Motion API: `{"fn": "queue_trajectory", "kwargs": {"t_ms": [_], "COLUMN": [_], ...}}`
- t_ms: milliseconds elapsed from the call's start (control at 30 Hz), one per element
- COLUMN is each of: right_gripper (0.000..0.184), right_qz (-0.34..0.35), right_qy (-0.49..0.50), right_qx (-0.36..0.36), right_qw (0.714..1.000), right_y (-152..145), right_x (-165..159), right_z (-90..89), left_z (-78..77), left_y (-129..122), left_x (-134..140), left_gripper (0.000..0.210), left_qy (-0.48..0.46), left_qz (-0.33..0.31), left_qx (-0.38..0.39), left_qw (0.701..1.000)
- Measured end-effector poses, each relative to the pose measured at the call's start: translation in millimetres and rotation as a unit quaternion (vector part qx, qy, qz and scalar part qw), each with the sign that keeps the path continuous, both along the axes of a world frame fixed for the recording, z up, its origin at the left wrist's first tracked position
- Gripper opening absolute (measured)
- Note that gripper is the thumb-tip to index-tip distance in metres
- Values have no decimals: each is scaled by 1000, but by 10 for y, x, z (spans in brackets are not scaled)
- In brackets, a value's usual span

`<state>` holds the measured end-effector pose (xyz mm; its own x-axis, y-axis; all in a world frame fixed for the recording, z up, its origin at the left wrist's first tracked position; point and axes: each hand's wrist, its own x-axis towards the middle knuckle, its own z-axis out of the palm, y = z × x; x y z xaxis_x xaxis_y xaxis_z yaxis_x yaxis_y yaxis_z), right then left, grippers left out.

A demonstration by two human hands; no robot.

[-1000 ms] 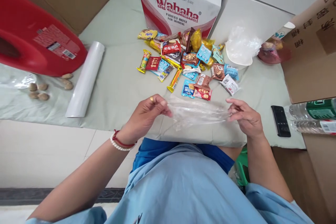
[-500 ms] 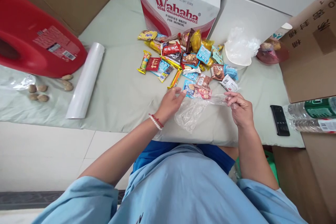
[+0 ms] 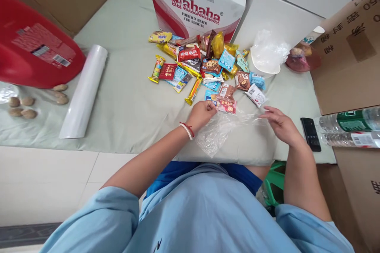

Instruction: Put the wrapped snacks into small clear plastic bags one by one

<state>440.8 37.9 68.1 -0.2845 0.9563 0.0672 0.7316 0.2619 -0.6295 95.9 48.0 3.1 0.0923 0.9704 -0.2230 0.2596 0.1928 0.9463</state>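
On my distant desk (image 3: pixel 130 102), snacks (image 3: pixel 211 65) lay before the carton (image 3: pixel 194 12); jug (image 3: pixel 38 47) and roll (image 3: pixel 84 93), left; phone (image 3: pixel 310 134) and bottles (image 3: pixel 353 121), right; plastic bag (image 3: pixel 212 138), front, between my left hand (image 3: pixel 202 113) and right hand (image 3: pixel 280 124).

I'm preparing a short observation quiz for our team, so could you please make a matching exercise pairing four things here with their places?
Things:
1. Loose clear plastic
2. White roll
3. Black phone
4. Wrapped snacks

Places:
A. Heaped in front of the Wahaha carton
B. Next to the bottles
C. Between the left hand and the right hand
D. Beside the red jug

Pairs: 1-C, 2-D, 3-B, 4-A
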Motion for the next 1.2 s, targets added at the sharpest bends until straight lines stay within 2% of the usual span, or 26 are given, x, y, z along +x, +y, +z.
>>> {"fn": "queue_trajectory", "kwargs": {"t_ms": [100,167,200,267,300,367,400,467,533,667,733,867,900,967,1067,1133,1200], "right_gripper": [29,26,23,29,42,56,53,32,16,17,19,20,21,22,24,22,21], "right_qz": [-106,-101,-61,44,78,88,81,82,110,130,124,116,118,129,141,135,120], "right_qy": [-27,1,13,15,1,-38,-50,-42,3,77,92,108,109,109,113,115,113], "right_qx": [96,142,141,76,32,-26,-40,-42,-25,24,42,55,56,52,37,23,11], "right_qw": [989,985,988,996,996,995,995,995,994,988,987,986,985,984,983,984,986], "right_y": [-89,-190,-236,-293,-300,-290,-284,-298,-361,-575,-664,-734,-737,-744,-781,-831,-896], "right_x": [-44,-330,-526,-933,-1107,-1331,-1376,-1357,-1260,-1085,-1044,-1006,-997,-963,-837,-686,-489], "right_z": [241,341,342,235,140,-75,-168,-284,-300,-209,-194,-255,-278,-320,-360,-369,-374], "left_z": [38,58,64,63,57,38,27,8,2,58,109,159,148,95,-12,-59,-71], "left_y": [-79,-128,-149,-185,-200,-232,-249,-285,-316,-356,-400,-635,-720,-894,-1096,-1165,-1184], "left_x": [-45,-56,-59,-73,-85,-118,-134,-152,-137,-39,-8,-59,-93,-173,-297,-363,-406], "left_gripper": [12,16,17,20,22,25,26,24,19,16,14,32,36,30,26,31,32], "left_qy": [9,17,21,33,42,64,72,77,79,77,80,214,254,305,309,307,314], "left_qz": [-6,-10,-16,-35,-46,-65,-71,-77,-65,2,10,-5,-19,-82,-206,-235,-221], "left_qx": [16,25,28,30,31,36,43,62,75,54,41,95,119,180,281,308,298], "left_qw": [1000,999,999,998,998,995,994,992,992,996,996,972,960,932,885,869,874]}}
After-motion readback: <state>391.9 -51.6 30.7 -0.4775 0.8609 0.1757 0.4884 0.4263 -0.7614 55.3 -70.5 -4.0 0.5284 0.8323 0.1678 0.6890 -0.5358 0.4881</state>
